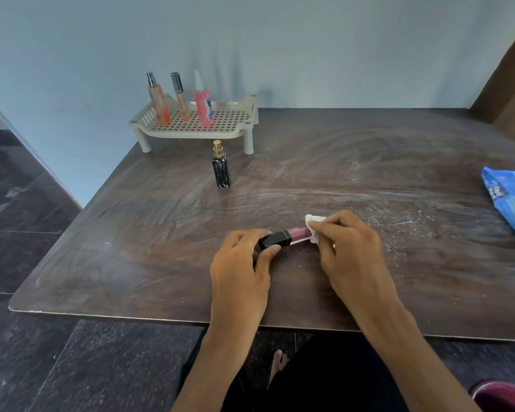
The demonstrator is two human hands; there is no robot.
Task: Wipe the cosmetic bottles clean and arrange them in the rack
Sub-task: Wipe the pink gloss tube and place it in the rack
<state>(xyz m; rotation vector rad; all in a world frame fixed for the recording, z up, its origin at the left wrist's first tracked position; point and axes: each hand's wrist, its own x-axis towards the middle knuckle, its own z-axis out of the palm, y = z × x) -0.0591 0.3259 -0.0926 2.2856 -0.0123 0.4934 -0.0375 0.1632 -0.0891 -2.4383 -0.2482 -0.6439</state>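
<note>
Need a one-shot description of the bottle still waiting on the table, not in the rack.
Start at the beige perforated rack by the wall, holding three pinkish bottles. Just in front of it, on the brown table, stands a black bottle. It alone is dark, gold-capped, and untouched by either hand.

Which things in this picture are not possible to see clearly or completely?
Head view only:
- Blue printed plastic packet: cut off by the right edge; its print is too partial to read.
- Pink tube with black cap: its far end is hidden under the white tissue pinched by the right hand; the left hand covers the cap end.
- Labels of three bottles in the beige rack: too small.
- Dark red object: cut off at the bottom right corner.
</note>
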